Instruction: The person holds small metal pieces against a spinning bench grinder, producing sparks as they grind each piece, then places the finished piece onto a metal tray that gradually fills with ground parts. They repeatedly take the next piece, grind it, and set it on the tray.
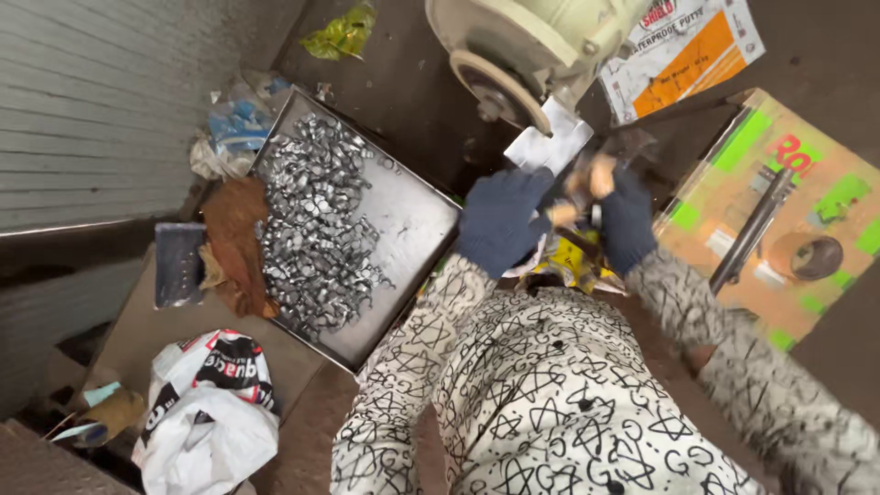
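Dark-blue gloved left hand [502, 218] and right hand [627, 220] pinch together a small, blurred yellowish piece [600, 174], seemingly light and stiff, near the cream-coloured grinding machine [532, 41].

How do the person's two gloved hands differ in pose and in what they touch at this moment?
The left hand lies broad, back up, over white paper; the right hand curls around a small tan piece, blurred. The left hand is nearer the metal tray; the right hand is nearer the cardboard box. Both wear dark blue knit gloves.
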`<state>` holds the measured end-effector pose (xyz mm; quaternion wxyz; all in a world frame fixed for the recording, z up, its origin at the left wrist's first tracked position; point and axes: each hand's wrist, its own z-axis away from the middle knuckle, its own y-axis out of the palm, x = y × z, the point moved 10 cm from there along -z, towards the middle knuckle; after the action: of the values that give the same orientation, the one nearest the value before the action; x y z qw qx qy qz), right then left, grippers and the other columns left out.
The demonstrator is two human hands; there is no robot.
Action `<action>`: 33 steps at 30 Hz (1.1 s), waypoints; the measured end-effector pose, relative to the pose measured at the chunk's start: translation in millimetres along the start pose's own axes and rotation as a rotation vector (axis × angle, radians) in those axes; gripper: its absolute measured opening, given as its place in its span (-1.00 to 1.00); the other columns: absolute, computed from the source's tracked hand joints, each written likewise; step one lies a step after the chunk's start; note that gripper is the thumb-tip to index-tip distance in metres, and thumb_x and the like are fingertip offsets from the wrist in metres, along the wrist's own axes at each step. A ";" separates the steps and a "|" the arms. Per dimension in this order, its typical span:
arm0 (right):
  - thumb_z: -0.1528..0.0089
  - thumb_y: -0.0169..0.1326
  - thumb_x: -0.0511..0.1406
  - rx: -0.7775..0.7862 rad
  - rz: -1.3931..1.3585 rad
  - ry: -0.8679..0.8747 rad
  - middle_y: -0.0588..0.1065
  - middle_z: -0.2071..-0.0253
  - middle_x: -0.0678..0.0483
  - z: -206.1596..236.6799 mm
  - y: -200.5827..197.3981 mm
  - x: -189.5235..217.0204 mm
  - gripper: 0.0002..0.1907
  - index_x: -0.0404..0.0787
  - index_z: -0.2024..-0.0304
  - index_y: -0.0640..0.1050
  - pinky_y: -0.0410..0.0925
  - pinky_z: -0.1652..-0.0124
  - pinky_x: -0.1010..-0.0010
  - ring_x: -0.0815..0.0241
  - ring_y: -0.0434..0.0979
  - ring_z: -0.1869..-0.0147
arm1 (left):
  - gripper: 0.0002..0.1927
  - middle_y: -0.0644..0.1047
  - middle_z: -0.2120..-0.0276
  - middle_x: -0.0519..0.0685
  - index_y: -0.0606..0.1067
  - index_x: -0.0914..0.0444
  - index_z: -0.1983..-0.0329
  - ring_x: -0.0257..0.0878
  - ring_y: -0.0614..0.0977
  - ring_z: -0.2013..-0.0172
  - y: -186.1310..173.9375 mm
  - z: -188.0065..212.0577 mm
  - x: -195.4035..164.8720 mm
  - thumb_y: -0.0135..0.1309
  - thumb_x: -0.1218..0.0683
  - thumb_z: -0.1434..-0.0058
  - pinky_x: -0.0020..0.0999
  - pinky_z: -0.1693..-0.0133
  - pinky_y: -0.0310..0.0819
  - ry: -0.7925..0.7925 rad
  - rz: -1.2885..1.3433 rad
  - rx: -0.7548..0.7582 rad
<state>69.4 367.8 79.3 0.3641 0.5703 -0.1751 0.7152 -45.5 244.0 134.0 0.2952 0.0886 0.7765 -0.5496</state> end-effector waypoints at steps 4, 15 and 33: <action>-0.49 0.07 -0.07 -0.055 -0.162 0.513 0.55 0.24 0.03 54.2 1.0 -135.0 -0.62 -0.27 -0.01 0.59 0.29 0.27 0.35 0.19 0.45 0.24 | -0.31 0.48 -0.22 0.10 0.28 0.23 -0.41 0.07 0.54 -0.18 -47.1 43.8 95.2 0.15 -0.05 -0.25 -0.04 -0.27 0.38 -0.378 -0.029 -0.418; -0.23 0.20 -0.11 -0.075 0.706 0.086 0.62 0.09 -0.06 81.2 33.7 -70.8 -0.51 -0.25 -0.12 0.52 0.44 0.02 0.30 0.09 0.64 0.01 | -0.60 0.61 0.10 0.14 0.45 0.26 -0.17 0.08 0.64 0.05 -6.2 99.3 164.5 0.07 0.15 -0.25 -0.03 -0.05 0.49 -0.520 -0.172 0.095; -0.34 0.16 -0.09 0.228 1.281 -0.659 0.51 0.31 -0.06 -13.5 59.1 105.0 -0.68 -0.15 0.01 0.58 0.39 0.27 0.11 -0.10 0.57 0.22 | -0.65 0.53 0.24 0.03 0.53 0.16 -0.05 -0.02 0.57 0.23 -30.7 -26.5 16.9 0.15 0.04 -0.20 -0.05 0.20 0.41 -0.264 -0.191 -0.204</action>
<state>8.7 370.7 184.2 -0.2594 0.5760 -0.4995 0.5929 -83.0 253.2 155.1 0.3485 -0.0886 0.7875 -0.5005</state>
